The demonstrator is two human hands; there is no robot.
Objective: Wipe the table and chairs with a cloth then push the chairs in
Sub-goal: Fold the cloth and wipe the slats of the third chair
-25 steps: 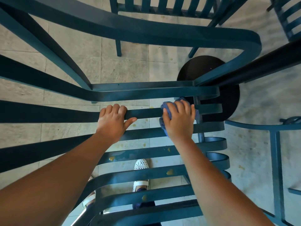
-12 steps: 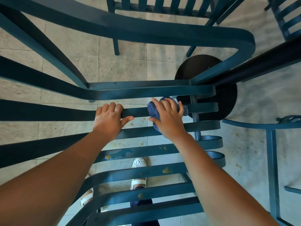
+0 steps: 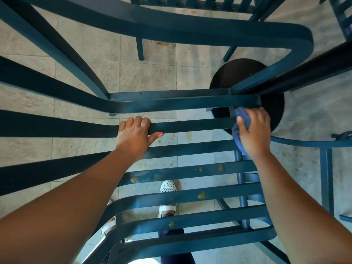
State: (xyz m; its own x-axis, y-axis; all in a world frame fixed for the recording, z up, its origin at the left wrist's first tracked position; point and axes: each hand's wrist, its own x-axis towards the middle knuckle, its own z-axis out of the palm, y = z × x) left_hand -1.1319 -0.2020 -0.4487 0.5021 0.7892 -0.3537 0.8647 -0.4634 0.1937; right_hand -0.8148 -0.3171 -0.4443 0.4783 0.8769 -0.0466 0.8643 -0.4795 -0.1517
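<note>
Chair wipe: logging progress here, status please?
Left hand grips seat slat. Right hand holds blue cloth at slat's right end. Yellow spots on nearer slats.

We see open gaps between the chair's slats [image 3: 190,147] at frame centre, floor [image 3: 152,73] showing through. The top rail [image 3: 171,29] crosses the upper frame; a dark round table base [image 3: 238,73] and post [image 3: 304,73] block the upper right.

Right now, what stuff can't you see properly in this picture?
Head view:
- Cloth: mostly hidden under the right hand.
- Left hand: fingertips curl out of sight over the chair slat.
- White shoe: crossed by slats.
- Other chairs: cut off by the top edge.
</note>
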